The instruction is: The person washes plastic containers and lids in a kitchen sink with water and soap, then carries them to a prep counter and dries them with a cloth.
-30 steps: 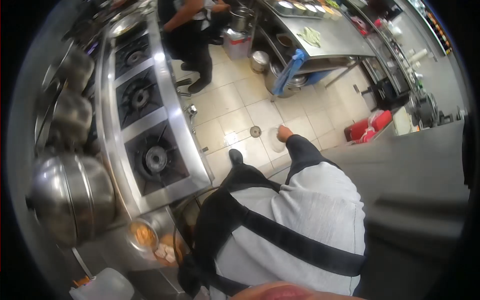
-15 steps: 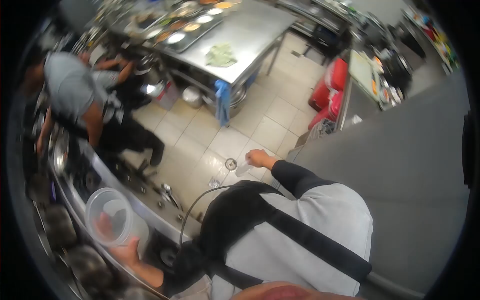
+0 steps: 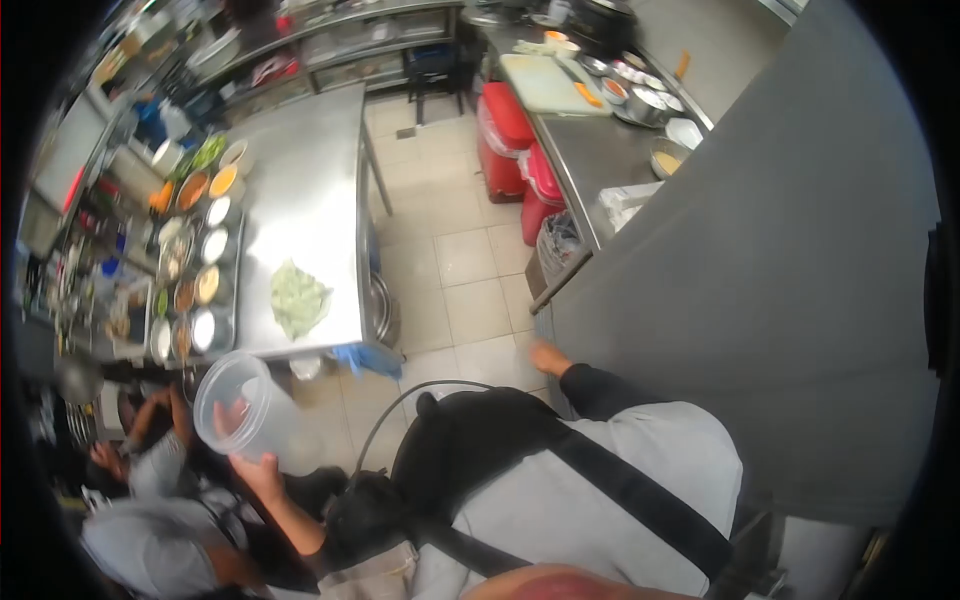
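My left hand [image 3: 262, 478] is closed around a clear plastic tub [image 3: 275, 425], with the thumb along its near side. The tub is tilted, its round open mouth towards me, and fingers show through the far wall. I see no contents in it. My right hand [image 3: 547, 358] is low beside the grey panel, ahead of my dark sleeve. Its fingers are blurred and partly hidden, so I cannot make out whether anything is in them.
A steel table [image 3: 330, 150] bears a green cloth [image 3: 298, 299] and a tray of food-filled tubs [image 3: 237, 265]. Red bins [image 3: 507, 140] stand under the right counter [image 3: 575, 150]. A tall grey panel [image 3: 760, 280] rises at right. A co-worker [image 3: 150, 545] is close at lower left.
My view has swung left, bringing the steel table ahead. The tub stays in my left hand. My right hand has lowered, and the translucent flat piece seen in it before is out of sight.
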The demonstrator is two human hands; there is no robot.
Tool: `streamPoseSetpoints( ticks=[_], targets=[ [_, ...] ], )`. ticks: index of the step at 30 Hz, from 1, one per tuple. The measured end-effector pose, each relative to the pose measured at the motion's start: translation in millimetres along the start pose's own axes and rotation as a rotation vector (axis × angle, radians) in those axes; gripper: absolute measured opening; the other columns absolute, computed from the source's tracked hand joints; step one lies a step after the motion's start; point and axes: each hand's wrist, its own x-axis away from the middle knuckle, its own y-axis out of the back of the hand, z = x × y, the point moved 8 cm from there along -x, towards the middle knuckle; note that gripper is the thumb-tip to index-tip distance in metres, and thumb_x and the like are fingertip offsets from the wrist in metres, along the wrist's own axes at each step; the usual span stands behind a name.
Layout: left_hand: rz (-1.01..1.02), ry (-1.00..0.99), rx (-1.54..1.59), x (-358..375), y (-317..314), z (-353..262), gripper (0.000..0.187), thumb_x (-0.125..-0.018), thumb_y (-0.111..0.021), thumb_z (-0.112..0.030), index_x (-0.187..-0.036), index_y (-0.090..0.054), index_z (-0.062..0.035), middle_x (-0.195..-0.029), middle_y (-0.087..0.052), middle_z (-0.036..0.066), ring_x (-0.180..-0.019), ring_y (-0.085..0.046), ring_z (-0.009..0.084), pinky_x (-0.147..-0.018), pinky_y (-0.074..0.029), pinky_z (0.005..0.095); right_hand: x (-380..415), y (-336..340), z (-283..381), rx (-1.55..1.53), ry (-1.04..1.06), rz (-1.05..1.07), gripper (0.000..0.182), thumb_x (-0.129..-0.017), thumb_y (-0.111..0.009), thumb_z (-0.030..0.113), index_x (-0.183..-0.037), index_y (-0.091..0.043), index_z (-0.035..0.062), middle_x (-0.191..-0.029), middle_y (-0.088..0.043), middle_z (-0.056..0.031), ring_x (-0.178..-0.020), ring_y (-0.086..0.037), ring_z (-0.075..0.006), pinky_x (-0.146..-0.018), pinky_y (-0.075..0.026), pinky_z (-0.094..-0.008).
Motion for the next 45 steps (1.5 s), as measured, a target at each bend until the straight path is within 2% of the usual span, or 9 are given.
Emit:
streamPoseSetpoints(
  ticks=[1, 6, 11, 16, 25, 27, 30, 38, 45],
  targets=[
    [0.06, 0.001, 0.024, -35, -16, 15, 0.124, -0.064, -0.079, -0.066, -0.149, -0.022, 0.0027, -0.132, -0.051, 0.019, -0.121, -0.05, 0.028, -0.103, -0.04, 0.0402, 1, 2, -2, 0.008, 0.142, -0.071, 0.032, -0.092, -0.043, 0.022, -0.097, -0.063, -0.0027, -0.101, -0.063, -0.0272, -0.093, -0.061, -0.0453, -0.082, -0.047, -0.0538],
    [0.388, -0.041, 0.105, -183, -153, 53, 0.124, -0.064, -0.077, -0.07, -0.149, -0.024, 0.0027, -0.133, -0.051, 0.021, -0.121, -0.051, 0.029, -0.103, -0.039, 0.0414, 14, 56, -26, -0.695, -0.838, -0.303, 0.017, -0.088, -0.054, 0.009, -0.103, -0.057, 0.0026, -0.095, -0.065, -0.0183, -0.086, -0.066, -0.0274, -0.073, -0.053, -0.0403],
    [0.622, -0.104, 0.064, -273, -312, 70, 0.122, -0.064, -0.075, -0.072, -0.148, -0.027, 0.0016, -0.131, -0.053, 0.019, -0.12, -0.052, 0.028, -0.102, -0.039, 0.0403, -39, 147, 39, -1.834, -0.715, -0.679, 0.022, -0.091, -0.057, 0.01, -0.112, -0.053, 0.0057, -0.097, -0.066, -0.0126, -0.086, -0.066, -0.0242, -0.075, -0.054, -0.037],
    [0.614, -0.035, 0.097, -329, -422, 88, 0.12, -0.063, -0.079, -0.067, -0.148, -0.028, 0.0012, -0.129, -0.055, 0.018, -0.119, -0.053, 0.0265, -0.102, -0.04, 0.0385, -191, 234, -5, -1.942, -0.519, -0.678, 0.022, -0.092, -0.058, 0.009, -0.113, -0.053, 0.0049, -0.099, -0.065, -0.0139, -0.088, -0.066, -0.024, -0.077, -0.055, -0.0363],
    [0.498, 0.056, 0.173, -434, -482, 162, 0.093, -0.079, -0.073, -0.04, -0.148, -0.028, 0.0027, -0.142, -0.044, 0.017, -0.127, -0.048, 0.0277, -0.107, -0.037, 0.0376, -453, 482, -118, -1.78, -0.194, -1.05, 0.027, -0.087, -0.06, 0.006, -0.112, -0.05, 0.0005, -0.097, -0.059, -0.0138, -0.081, -0.063, -0.0251, -0.068, -0.056, -0.0383],
    [0.495, 0.077, 0.138, -462, -486, 198, 0.088, -0.08, -0.07, -0.036, -0.147, -0.029, 0.0027, -0.142, -0.043, 0.018, -0.127, -0.048, 0.0289, -0.107, -0.037, 0.0377, -433, 530, -87, -1.504, -0.535, -1.21, 0.068, -0.081, -0.074, 0.019, -0.134, -0.036, 0.0014, -0.104, -0.061, -0.0141, -0.093, -0.061, -0.0243, -0.074, -0.054, -0.037],
    [0.43, 0.113, 0.189, -514, -501, 241, 0.08, -0.085, -0.069, -0.035, -0.145, -0.031, 0.0029, -0.139, -0.045, 0.019, -0.126, -0.048, 0.0287, -0.106, -0.038, 0.0388, -467, 500, -110, -0.998, -0.776, -1.199, 0.077, -0.079, -0.077, 0.025, -0.138, -0.034, 0.0016, -0.108, -0.061, -0.0141, -0.095, -0.06, -0.0223, -0.076, -0.053, -0.0359],
    [0.673, 0.06, 0.216, -684, -618, 250, 0.098, -0.073, -0.081, -0.038, -0.147, -0.029, 0.0014, -0.138, -0.046, 0.019, -0.123, -0.05, 0.0291, -0.102, -0.043, 0.042, -493, 466, -25, -0.63, -0.443, -1.139, 0.018, -0.088, -0.071, 0.017, -0.08, -0.059, 0.0072, -0.071, -0.055, 0.0029, -0.064, -0.048, -0.0067, -0.058, -0.041, -0.0247],
    [0.829, -0.09, -0.058, -778, -729, 256, 0.108, -0.059, -0.09, -0.037, -0.144, -0.035, 0.0018, -0.139, -0.047, 0.017, -0.124, -0.05, 0.0285, -0.104, -0.041, 0.0412, -622, 601, -49, -0.683, -0.267, -0.944, 0.017, -0.094, -0.063, 0.018, -0.098, -0.066, 0.0016, -0.083, -0.064, -0.0028, -0.075, -0.057, -0.0094, -0.07, -0.049, -0.0262]
  ],
)
